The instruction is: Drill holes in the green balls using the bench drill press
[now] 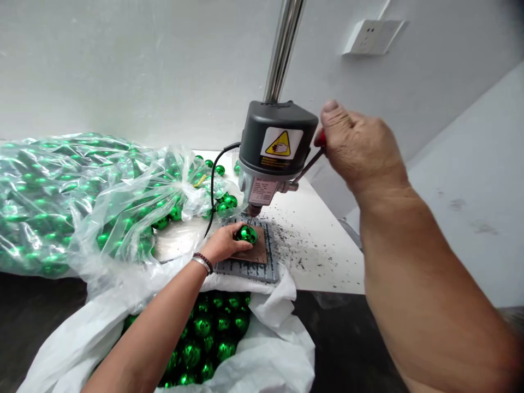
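My left hand pinches a shiny green ball between thumb and fingers, on a brown board over the grey base of a drill press. The drill's bit comes down to the top of the ball; whether it has entered the ball I cannot tell. Raised at the right, my right hand is wrapped round the red-knobbed end of the drill's lever. Dark bracelets circle my left wrist.
Clear bags of green balls fill the left. Loose green balls lie behind the base. Below the table edge, a white sack holds more. Dark shavings litter the white table. A black cable hangs beside the drill.
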Available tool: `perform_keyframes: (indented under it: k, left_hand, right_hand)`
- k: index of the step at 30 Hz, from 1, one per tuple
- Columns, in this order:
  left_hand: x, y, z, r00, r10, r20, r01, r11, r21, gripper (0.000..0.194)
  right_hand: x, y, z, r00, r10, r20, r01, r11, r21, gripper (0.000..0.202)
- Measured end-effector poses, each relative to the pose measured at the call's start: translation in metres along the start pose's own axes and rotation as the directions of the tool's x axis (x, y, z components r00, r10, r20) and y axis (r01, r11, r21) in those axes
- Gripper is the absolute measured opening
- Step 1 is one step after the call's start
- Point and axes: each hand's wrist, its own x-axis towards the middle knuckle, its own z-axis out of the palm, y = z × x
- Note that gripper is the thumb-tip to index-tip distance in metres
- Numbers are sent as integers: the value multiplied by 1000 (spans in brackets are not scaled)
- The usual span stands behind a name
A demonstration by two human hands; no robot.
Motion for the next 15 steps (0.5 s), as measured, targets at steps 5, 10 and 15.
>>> perform_keyframes:
  k: [5,10,15]
  left_hand:
    - [0,-2,1,1000,0,-1,0,1000,-23,76]
    - [-1,-3,1,1000,22,5,-22,1000,-10,73]
    - [-1,-3,1,1000,28,5,-28,999,21,72]
  right_hand:
    - [-18,-8,3,989,101,-108,-103,995,-13,45]
    - [-57,-3,5,970,7,-243,-9,1000,-7,41]
    - [-81,5,8,957,-28,-288,5,997,-82,30]
